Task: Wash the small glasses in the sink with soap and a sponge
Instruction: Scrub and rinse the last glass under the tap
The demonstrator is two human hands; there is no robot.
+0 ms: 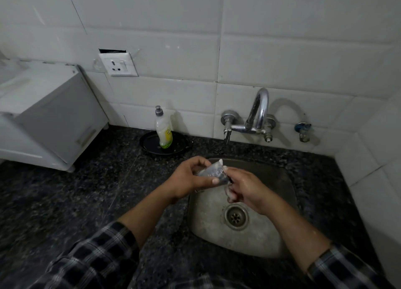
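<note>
The small glass (213, 173) sat mid-frame over the sink (288, 193), tipped sideways. The left hand (191, 178) gripped its body while the right hand (243, 187) pinched its base end. It looked light but wet, slippery and breakable, so I'd say wrapping the sides was safest.

Sink basin (256, 241) open around the drain (236, 216); tap (258, 115) overhangs its far edge; soap bottle (163, 129), apparently on a dish, blocks the desk's (65, 197) far edge.
</note>
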